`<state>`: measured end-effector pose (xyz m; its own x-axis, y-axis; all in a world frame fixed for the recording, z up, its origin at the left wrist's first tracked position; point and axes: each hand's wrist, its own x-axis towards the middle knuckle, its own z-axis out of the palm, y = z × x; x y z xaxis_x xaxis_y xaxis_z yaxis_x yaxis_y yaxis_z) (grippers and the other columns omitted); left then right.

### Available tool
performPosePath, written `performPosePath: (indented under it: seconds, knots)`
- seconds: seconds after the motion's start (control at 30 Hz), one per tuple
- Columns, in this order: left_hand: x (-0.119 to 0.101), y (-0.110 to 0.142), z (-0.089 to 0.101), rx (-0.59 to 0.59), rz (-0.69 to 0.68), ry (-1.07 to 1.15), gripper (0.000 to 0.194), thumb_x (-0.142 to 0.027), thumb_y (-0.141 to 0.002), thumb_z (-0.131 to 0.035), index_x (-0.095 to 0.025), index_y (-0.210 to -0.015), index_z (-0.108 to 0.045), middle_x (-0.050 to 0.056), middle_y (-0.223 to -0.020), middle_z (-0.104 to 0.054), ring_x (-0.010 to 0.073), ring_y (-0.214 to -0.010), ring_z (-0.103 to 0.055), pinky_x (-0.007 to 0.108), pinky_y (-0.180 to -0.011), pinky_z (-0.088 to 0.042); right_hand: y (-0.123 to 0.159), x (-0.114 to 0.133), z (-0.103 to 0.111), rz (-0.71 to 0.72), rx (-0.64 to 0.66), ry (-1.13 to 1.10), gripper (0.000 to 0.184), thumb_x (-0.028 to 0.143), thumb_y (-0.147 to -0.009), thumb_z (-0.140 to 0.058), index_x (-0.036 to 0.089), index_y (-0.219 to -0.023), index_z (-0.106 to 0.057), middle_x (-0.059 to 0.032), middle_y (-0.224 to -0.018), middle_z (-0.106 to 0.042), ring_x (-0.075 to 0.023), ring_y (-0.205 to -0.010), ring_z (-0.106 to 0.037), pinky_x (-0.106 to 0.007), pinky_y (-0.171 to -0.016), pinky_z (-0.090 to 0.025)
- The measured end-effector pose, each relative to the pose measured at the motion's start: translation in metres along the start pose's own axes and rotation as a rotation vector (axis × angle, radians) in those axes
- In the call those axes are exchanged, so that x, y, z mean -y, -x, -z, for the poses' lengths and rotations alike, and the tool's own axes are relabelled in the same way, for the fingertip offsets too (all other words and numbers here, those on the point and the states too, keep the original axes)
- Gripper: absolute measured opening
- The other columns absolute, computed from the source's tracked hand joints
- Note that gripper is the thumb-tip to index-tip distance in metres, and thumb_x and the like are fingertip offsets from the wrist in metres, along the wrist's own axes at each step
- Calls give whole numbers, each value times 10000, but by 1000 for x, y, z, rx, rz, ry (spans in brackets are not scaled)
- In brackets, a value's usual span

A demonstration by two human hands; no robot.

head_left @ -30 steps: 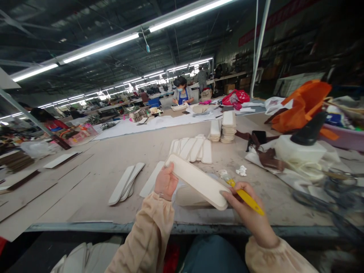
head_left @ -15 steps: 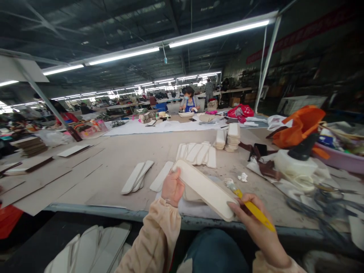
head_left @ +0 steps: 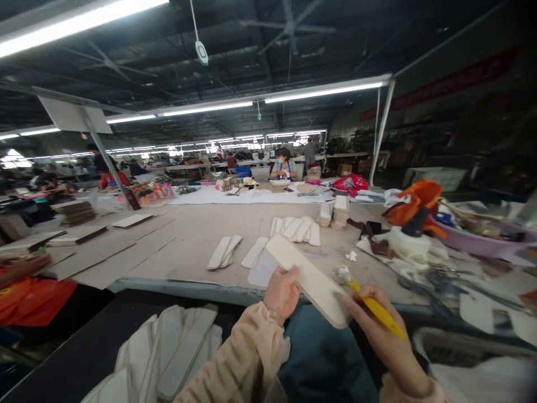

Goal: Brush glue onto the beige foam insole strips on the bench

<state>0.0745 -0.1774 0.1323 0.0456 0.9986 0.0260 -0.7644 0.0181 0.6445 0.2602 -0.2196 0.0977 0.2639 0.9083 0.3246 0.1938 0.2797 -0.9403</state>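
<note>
A long cream strip with rounded corners (head_left: 308,277) is tilted across my hands, over the table's front edge. My left hand (head_left: 283,292) grips its lower long edge near the middle, thumb on top. At the near right end, my right hand (head_left: 380,319) presses the strip with its fingers. That same hand holds a brush with a yellow handle (head_left: 384,316), whose whitish bristle end (head_left: 344,273) points away to the left. Beyond the strip lie loose pale strips (head_left: 296,229) in an overlapping row, with a few more (head_left: 225,252) to the left.
More pale strips (head_left: 168,347) are heaped on a dark surface at lower left. On the right stand a white bottle with a black top (head_left: 409,243), scissors (head_left: 440,271) and a lilac basin (head_left: 474,240). Stacked strips (head_left: 340,211) stand farther back. A person (head_left: 282,165) sits across the table.
My left hand has slid from the strip's far end to its middle edge. The view has tilted up and turned left. The brush stays in my right hand.
</note>
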Motion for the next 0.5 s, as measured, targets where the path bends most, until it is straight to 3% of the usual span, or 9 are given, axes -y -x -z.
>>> performPosePath:
  seconds: [0.13,0.3,0.5]
  knots:
    - [1,18,-2,57,56,-13,320,-201,-631,-831,-127,-898,-670,93,-886,-745,267,-1023,-665,392,-956,-495,19,4,2,-2,19,-74,422,457,-663,-768,241,-899,-493,-20,-870,-689,-195,-774,-663,-293,-691,-534]
    - [4,33,-1,66,100,-27,285,-184,-622,-830,-116,-850,-673,106,-888,-745,280,-1030,-663,408,-973,-487,30,2,-4,-11,-15,66,400,481,-674,-755,248,-858,-487,28,-753,-645,-160,-666,-625,-258,-607,-499]
    - [3,33,5,68,123,-3,257,-178,-647,-817,-125,-858,-682,100,-892,-747,276,-1033,-664,420,-994,-482,38,8,-8,-18,10,71,362,461,-711,-732,256,-861,-475,30,-784,-636,-151,-660,-608,-247,-605,-492]
